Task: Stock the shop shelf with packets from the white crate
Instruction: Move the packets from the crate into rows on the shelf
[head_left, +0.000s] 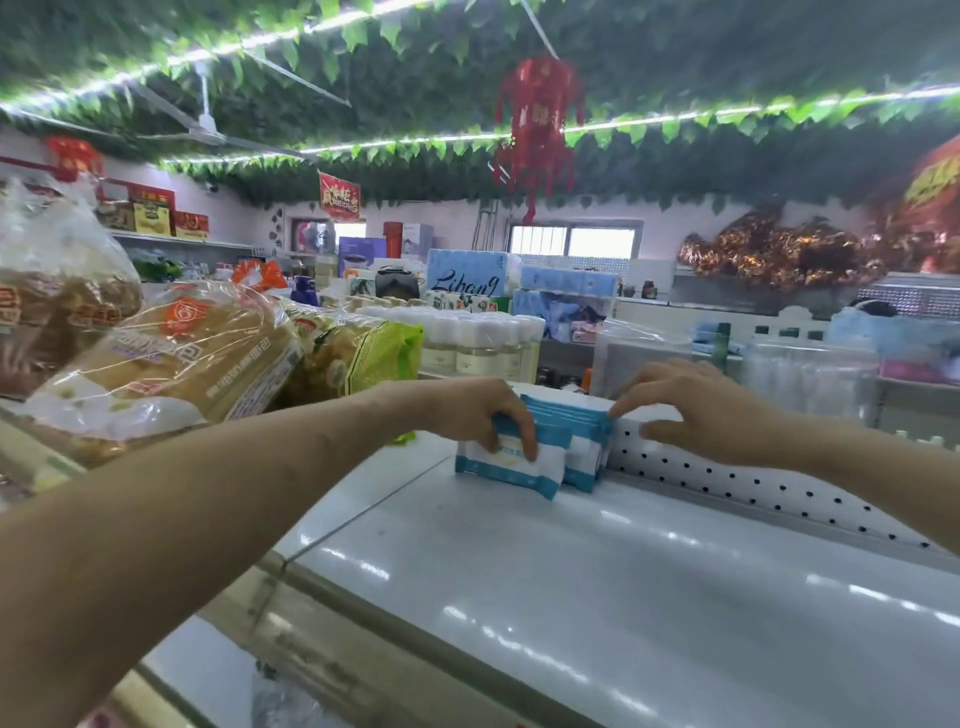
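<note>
Left hand: the left hand (480, 415) reaches in from the left, fingers curled down over the front of a blue and white packet (511, 465) and thumb out of sight behind it, so it is closed on that packet. The hold looks meant to keep the packet on its edge and press it back against the others.

Right hand: the right hand (696, 410) comes in from the right with fingers loosely bent and slightly spread, not gripping. Its fingertips touch the top right corner of the row of packets (569, 418) and the top edge of the perforated back panel (727, 475). It seems to steady the row from the far side so nothing tips.

Packets: several matching blue and white packets stand upright on edge, packed face to face, the rearmost against the back panel. The front one leans a little forward under the left hand.

Shelf: the white shelf (597, 597) is glossy and mostly bare, with the packets at its far left end by the panel. Starting at the end probably lets the row grow along the shelf.

White crate: not visible from here, so I cannot say how many packets are left.

Surroundings: bagged bread loaves (171, 364) lie heaped on the neighbouring shelf to the left, well apart from the packets. White-capped bottles (478, 340) stand behind.

Progress: judging by the empty shelf, stocking looks at an early stage.
</note>
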